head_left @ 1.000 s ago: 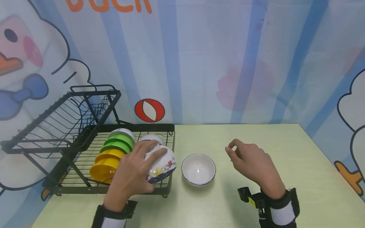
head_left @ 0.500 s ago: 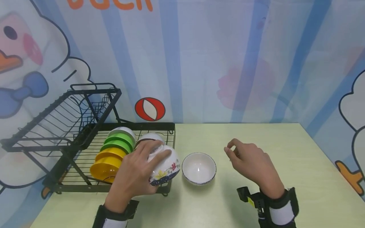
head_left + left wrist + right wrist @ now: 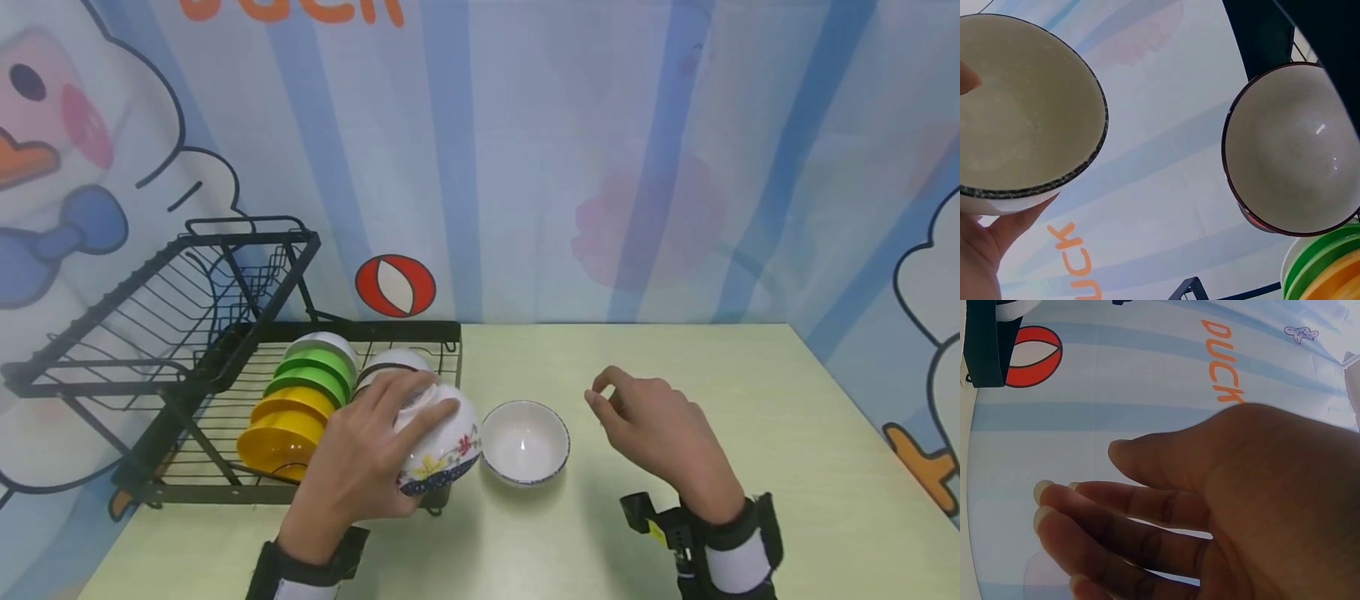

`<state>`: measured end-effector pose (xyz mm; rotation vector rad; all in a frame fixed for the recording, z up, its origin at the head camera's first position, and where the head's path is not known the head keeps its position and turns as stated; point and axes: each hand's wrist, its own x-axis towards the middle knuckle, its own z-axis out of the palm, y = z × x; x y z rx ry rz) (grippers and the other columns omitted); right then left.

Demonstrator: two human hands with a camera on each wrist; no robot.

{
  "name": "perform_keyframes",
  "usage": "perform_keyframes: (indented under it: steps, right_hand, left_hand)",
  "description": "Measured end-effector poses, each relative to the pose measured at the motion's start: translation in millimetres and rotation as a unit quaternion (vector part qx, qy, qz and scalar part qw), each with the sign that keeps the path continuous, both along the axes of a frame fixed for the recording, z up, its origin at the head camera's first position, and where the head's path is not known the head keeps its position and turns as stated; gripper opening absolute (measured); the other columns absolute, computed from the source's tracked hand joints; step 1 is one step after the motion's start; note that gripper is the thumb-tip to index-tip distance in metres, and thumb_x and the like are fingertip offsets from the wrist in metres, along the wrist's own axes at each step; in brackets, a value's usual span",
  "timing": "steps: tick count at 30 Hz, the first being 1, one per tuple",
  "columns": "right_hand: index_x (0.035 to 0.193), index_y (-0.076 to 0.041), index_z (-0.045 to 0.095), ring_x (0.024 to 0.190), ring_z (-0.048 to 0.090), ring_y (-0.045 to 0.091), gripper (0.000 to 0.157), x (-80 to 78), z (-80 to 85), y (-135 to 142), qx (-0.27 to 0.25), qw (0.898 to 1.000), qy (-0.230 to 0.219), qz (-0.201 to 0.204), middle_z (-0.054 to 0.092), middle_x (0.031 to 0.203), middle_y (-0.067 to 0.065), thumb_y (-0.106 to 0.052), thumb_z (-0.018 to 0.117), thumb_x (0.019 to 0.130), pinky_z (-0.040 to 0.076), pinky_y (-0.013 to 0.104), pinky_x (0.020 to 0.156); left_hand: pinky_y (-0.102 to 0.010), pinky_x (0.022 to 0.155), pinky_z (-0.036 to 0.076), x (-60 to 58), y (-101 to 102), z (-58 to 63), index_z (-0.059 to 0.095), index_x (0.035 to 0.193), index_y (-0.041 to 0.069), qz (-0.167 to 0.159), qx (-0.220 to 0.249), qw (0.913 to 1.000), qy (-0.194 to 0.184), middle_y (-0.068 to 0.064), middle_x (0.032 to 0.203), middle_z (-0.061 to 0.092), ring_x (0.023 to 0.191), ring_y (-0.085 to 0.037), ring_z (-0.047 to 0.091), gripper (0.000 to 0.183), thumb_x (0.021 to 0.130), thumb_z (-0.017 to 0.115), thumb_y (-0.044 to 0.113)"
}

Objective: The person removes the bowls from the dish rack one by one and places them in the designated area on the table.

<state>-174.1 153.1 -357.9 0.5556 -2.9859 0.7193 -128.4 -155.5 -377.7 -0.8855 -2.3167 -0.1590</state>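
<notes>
My left hand (image 3: 367, 450) grips a white bowl with a flower pattern and dark blue rim band (image 3: 442, 442), tilted, above the front right corner of the dish rack. In the left wrist view that bowl's pale inside (image 3: 1029, 119) shows, a fingertip over its edge. A second white bowl (image 3: 525, 442) stands upright on the table, just right of the held one. My right hand (image 3: 663, 437) hovers right of it, fingers loosely curled around nothing; the right wrist view shows the same hand (image 3: 1210, 512) with thumb and fingers apart.
A black two-tier dish rack (image 3: 217, 496) stands at the left. Its lower tier holds yellow bowls (image 3: 277, 442), green bowls (image 3: 318, 367) and a white one in a row, with another white bowl (image 3: 397, 360) beside them. A printed curtain (image 3: 525, 167) hangs behind the table (image 3: 675, 350).
My left hand has carried the flowered bowl a little to the right, towards the bowl on the table. The white bowl behind it in the rack shows more. My right hand has barely shifted left.
</notes>
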Motion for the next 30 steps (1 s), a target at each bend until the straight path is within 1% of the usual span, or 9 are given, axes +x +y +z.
perform_keyframes:
  steps: [7, 16, 30]
  right_hand:
    - [0.109, -0.010, 0.060, 0.052, 0.050, 0.010, 0.029, 0.6, -0.2, -1.8, 0.002, 1.000, -0.001, 0.002, 0.064, 0.071, -0.003, -0.034, 0.049, 0.096, 0.042, 0.030, 0.042]
    - [0.108, -0.011, 0.060, 0.054, 0.052, 0.008, 0.027, 1.1, -1.1, -6.0, -0.002, 1.000, -0.004, 0.007, 0.068, 0.075, -0.002, -0.033, 0.050, 0.096, 0.043, 0.030, 0.044]
    - [0.106, -0.012, 0.060, 0.050, 0.049, 0.009, 0.022, 5.1, -2.1, -14.2, 0.007, 1.000, 0.003, 0.013, 0.061, 0.066, -0.006, -0.030, 0.052, 0.095, 0.040, 0.029, 0.042]
  left_hand:
    - [-0.045, 0.070, 0.058, 3.7, 2.0, 3.6, 0.053, 0.126, 0.023, -0.007, -0.006, 0.9999, 0.005, -0.013, 0.128, 0.050, 0.110, -0.031, 0.047, 0.092, 0.042, 0.082, 0.048]
    - [-0.047, 0.074, 0.057, 8.6, 4.9, 8.1, 0.053, 0.127, 0.023, -0.009, -0.010, 0.9999, 0.007, -0.013, 0.129, 0.050, 0.111, -0.032, 0.047, 0.093, 0.042, 0.083, 0.048]
    - [-0.045, 0.073, 0.057, 10.4, 9.5, 9.0, 0.053, 0.127, 0.024, -0.020, -0.019, 0.9996, 0.009, -0.012, 0.130, 0.050, 0.113, -0.031, 0.046, 0.093, 0.043, 0.083, 0.048]
